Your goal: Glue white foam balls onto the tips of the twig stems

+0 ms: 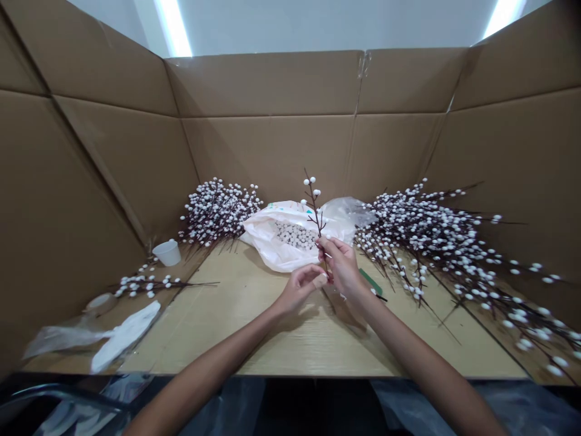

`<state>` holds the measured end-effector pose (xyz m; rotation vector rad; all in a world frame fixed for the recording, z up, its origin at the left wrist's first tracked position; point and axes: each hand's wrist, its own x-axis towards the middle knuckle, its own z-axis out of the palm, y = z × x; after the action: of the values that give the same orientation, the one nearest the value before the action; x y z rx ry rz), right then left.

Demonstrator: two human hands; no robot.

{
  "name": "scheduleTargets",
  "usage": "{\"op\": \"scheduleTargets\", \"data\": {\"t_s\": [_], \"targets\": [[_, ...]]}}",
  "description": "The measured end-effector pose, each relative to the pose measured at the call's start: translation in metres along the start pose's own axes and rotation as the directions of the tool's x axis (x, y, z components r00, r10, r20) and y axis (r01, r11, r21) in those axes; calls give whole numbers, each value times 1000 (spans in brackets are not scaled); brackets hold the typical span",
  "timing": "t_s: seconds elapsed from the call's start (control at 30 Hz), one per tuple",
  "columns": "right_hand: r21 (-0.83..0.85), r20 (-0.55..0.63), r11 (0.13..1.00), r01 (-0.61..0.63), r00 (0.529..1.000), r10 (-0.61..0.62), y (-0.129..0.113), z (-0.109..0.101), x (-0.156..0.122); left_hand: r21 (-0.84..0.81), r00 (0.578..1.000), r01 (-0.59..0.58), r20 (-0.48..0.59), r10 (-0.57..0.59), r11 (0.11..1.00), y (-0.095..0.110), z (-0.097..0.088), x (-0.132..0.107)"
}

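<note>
**Fig.** Two bare hands over a white plastic bag (267, 245) on the bench (299, 345). Gripped near-upright just in front of bag, tip rising above its top edge: one budded branch (314, 206), w/ dark stem & white round buds, prob. artificial. R hand (342, 266) directly in front of bag's right end; R-hand fingers (325, 244) clenched around lower stem. L hand (299, 289) just left of R hand, in front of bag; L-hand fingers (318, 280) curled, tips at or right beside stem, actual grip not determinable from this view.

Seen inside bag: heap of small pale balls (295, 235). Behind bag, right side: clear plastic bag (347, 209), crumpled. Left of bag: dense pile of budded branches (218, 212). Right of bag: larger spread of budded branches (431, 242), reaching well toward bench's right end. Just right of R hand, partly hidden: green-&-black item (370, 281), kind unclear. Far left of bag: white paper cup (167, 253), on its side; a few loose sprigs (147, 284) nearer front; crumpled white plastic sheet (124, 336) at bench's front-left corner. Behind & around all: tall cardboard walls (267, 85).
</note>
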<state>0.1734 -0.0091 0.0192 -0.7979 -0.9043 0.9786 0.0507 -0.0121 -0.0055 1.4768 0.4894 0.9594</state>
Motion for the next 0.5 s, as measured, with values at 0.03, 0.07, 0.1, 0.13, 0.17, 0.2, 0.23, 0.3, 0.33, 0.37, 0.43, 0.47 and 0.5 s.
{"op": "scheduleTargets", "data": {"t_s": [0.03, 0.07, 0.1, 0.13, 0.17, 0.2, 0.23, 0.3, 0.33, 0.37, 0.43, 0.47, 0.5], "targets": [[-18, 4, 1000, 8, 1000, -8, 1, 0, 1, -14, 1000, -2, -26, 1, 1000, 0, 0, 1], [-39, 10, 999, 15, 1000, -15, 2, -1, 3, -27, 998, -5, -62, 4, 1000, 0, -1, 1], [-64, 19, 998, 24, 1000, -22, 3, -3, 4, -37, 994, -10, -109, 6, 999, 0, -1, 2], [-90, 30, 995, 34, 999, -31, 4, -5, 5, -44, 987, -17, -162, 9, 999, -1, -2, 4], [-118, 42, 992, 46, 998, -41, 5, -8, 5, -49, 975, -24, -220, 13, 999, -2, -3, 5], [-146, 53, 987, 60, 997, -53, 5, -12, 5, -49, 962, -34, -273, 19, 998, -3, -4, 6], [-174, 64, 982, 76, 996, -66, 6, -16, 5, -46, 948, -43, -316, 26, 998, -5, -5, 8], [-228, 77, 967, 110, 993, -94, 6, -24, 2, -44, 927, -53, -374, 33, 998, -8, -7, 9], [-255, 80, 959, 126, 991, -109, 6, -28, 1, -44, 921, -48, -388, 27, 998, -10, -7, 10], [-281, 83, 950, 140, 989, -121, 7, -31, -1, -45, 919, -36, -394, 15, 998, -11, -7, 10], [-325, 95, 932, 158, 986, -134, 7, -35, -3, -56, 918, -6, -395, -17, 998, -12, -7, 10], [-339, 105, 927, 164, 985, -135, 7, -36, -4, -68, 919, 8, -394, -34, 998, -12, -6, 9], [-351, 119, 920, 174, 983, -141, 7, -37, -5, -84, 918, 18, -393, -50, 996, -11, -6, 9]]}}
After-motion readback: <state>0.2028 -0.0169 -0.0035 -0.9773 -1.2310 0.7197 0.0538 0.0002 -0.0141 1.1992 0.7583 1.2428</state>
